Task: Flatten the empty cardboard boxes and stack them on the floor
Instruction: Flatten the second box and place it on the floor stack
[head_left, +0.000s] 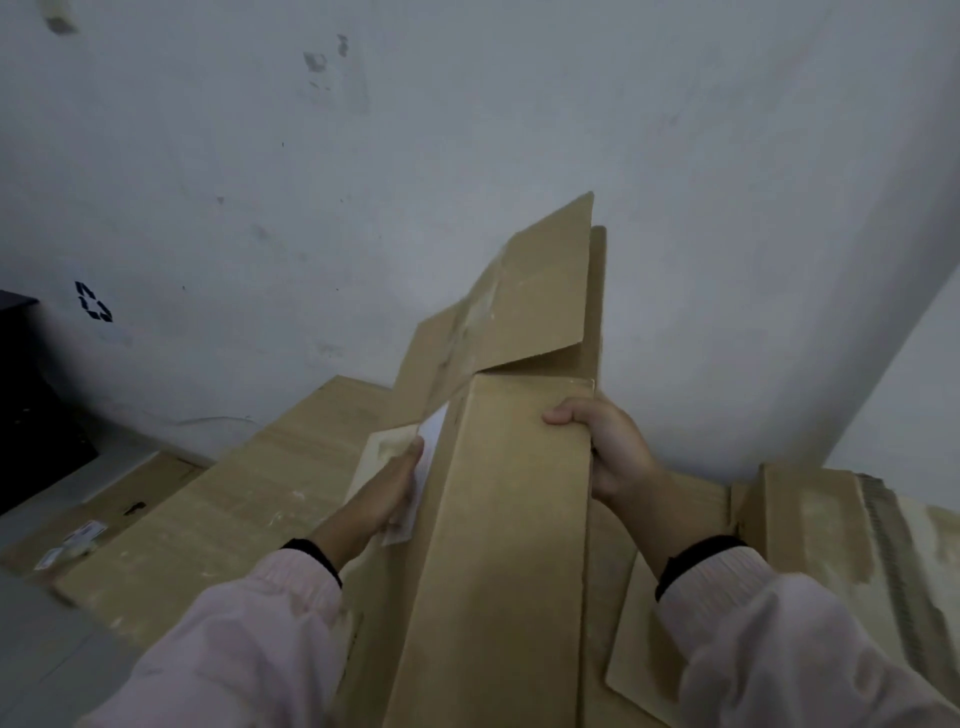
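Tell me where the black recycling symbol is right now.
In the head view the recycling symbol is on the white wall, far left, beside a dark object and well left of the held box.

Held box (498, 519) fills centre, flaps (535, 291) upright at far end, blocking reach straight ahead. Left: flattened cardboard (249, 499) lies low on floor (47, 654), open air above it up to wall (363, 156). Right: stacked cardboard (831, 525) near wall corner, narrow gap btwn it & box.
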